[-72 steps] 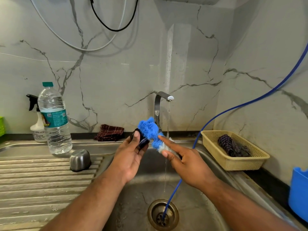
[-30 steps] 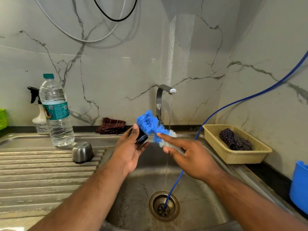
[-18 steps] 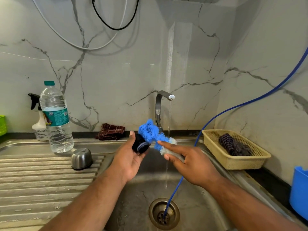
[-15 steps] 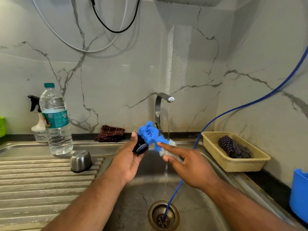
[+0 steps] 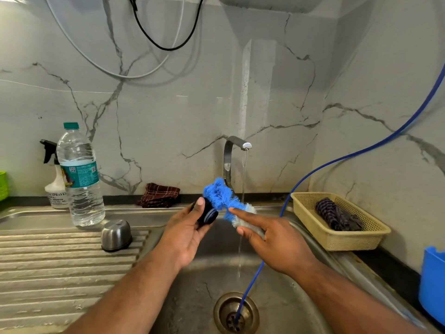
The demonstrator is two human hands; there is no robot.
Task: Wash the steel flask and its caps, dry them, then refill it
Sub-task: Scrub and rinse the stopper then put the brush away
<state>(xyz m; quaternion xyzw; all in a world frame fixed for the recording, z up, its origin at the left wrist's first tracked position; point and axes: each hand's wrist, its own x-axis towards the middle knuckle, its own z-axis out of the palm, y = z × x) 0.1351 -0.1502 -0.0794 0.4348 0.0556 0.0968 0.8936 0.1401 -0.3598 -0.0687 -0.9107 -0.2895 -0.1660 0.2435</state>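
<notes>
Your left hand (image 5: 185,235) pinches the small round black flask cap (image 5: 208,214) over the steel sink (image 5: 173,300), its face turned toward the blue bristle brush (image 5: 220,195) that your right hand (image 5: 277,244) grips, probably so the bristles reach in.

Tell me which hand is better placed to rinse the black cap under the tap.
Left hand: it holds the black cap beside the stream; the right hand holds the brush.

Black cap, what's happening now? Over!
Left hand grips black cap. Right hand holds blue brush against it, beside running tap. Steel cap sits on drainboard. Nothing blocking.
</notes>
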